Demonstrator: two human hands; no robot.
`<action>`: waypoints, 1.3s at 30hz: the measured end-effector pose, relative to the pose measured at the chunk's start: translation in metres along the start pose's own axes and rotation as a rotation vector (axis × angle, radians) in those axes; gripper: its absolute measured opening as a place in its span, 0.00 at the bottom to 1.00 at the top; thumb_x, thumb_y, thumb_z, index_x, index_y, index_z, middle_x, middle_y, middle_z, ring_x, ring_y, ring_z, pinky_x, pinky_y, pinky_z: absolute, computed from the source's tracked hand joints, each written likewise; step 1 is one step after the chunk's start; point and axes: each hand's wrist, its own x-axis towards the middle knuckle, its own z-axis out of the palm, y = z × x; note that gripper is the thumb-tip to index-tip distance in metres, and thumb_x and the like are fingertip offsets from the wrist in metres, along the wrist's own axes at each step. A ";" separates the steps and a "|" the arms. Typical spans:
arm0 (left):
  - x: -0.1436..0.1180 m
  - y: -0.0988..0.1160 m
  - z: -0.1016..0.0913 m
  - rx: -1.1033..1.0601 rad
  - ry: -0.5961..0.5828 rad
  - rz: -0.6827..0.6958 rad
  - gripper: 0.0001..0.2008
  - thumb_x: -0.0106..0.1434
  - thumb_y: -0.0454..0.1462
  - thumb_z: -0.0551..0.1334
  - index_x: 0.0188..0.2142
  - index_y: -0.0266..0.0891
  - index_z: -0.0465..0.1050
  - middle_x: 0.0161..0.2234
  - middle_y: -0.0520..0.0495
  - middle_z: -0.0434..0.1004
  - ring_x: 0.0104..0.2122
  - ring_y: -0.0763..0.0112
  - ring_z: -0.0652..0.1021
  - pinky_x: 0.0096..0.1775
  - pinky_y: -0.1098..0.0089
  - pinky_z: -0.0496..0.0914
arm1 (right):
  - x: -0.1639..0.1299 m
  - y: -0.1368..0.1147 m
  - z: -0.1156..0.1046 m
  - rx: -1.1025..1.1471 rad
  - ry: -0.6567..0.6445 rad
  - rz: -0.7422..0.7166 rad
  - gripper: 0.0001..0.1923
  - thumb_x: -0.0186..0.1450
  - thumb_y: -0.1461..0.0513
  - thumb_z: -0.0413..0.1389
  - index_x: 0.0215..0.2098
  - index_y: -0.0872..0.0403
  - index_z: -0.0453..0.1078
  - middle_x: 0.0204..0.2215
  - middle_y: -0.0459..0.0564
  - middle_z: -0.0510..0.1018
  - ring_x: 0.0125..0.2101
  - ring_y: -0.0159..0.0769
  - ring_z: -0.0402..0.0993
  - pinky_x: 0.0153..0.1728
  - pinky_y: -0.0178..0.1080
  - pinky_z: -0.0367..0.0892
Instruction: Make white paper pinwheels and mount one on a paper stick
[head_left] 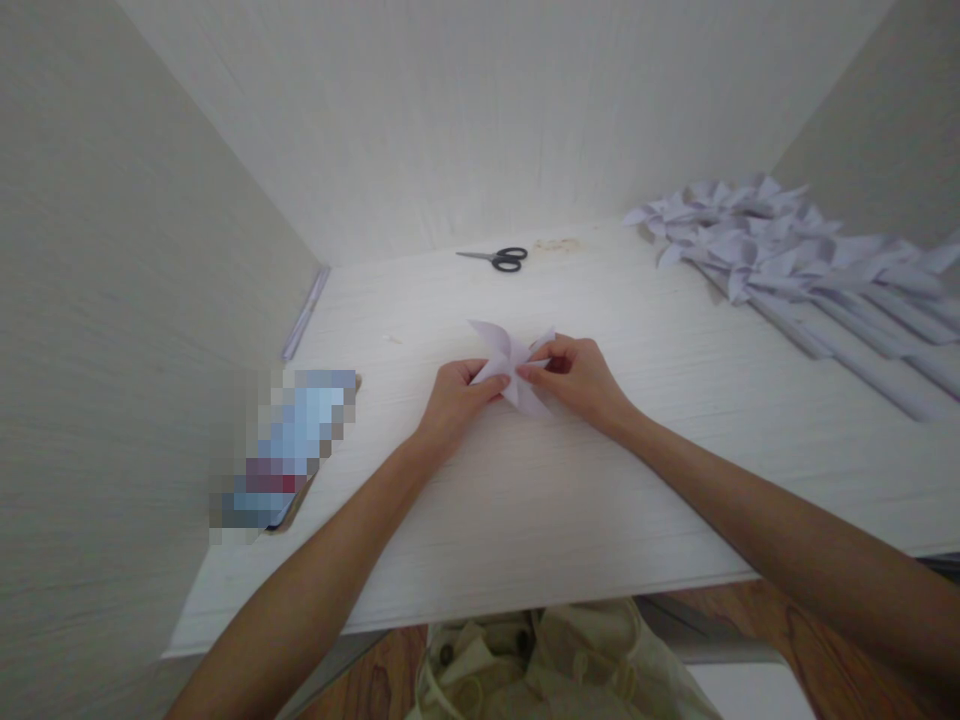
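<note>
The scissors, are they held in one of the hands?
No, the scissors lie alone at the far side of the table, while the left hand and the right hand both pinch a folded paper pinwheel.

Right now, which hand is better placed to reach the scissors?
Probably the right hand. Both hands pinch the paper pinwheel, but the scissors lie beyond it, handles turned right. The left hand sits a bit nearer the body, so farther away.

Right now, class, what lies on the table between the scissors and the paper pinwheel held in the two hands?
Nothing: in the head view only bare white table lies between the scissors and the paper pinwheel.
</note>
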 end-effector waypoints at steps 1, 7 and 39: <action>0.000 0.000 0.000 0.006 0.002 0.002 0.09 0.48 0.37 0.60 0.28 0.34 0.74 0.23 0.52 0.73 0.24 0.75 0.70 0.30 0.74 0.63 | 0.000 0.000 0.000 0.004 -0.003 0.003 0.09 0.50 0.58 0.56 0.23 0.58 0.71 0.22 0.48 0.72 0.22 0.31 0.66 0.21 0.34 0.60; 0.000 0.002 0.002 -0.020 0.026 -0.030 0.10 0.47 0.38 0.61 0.28 0.33 0.74 0.23 0.51 0.72 0.25 0.74 0.71 0.32 0.72 0.64 | 0.000 -0.002 0.000 0.030 -0.003 0.020 0.08 0.50 0.60 0.56 0.22 0.59 0.70 0.21 0.48 0.71 0.22 0.30 0.65 0.22 0.33 0.60; 0.000 0.007 0.006 -0.008 0.062 -0.059 0.08 0.47 0.36 0.60 0.26 0.33 0.73 0.21 0.52 0.71 0.23 0.76 0.70 0.30 0.74 0.63 | 0.003 -0.003 -0.001 0.111 -0.019 0.057 0.08 0.49 0.60 0.58 0.21 0.58 0.67 0.21 0.46 0.70 0.21 0.29 0.64 0.21 0.32 0.60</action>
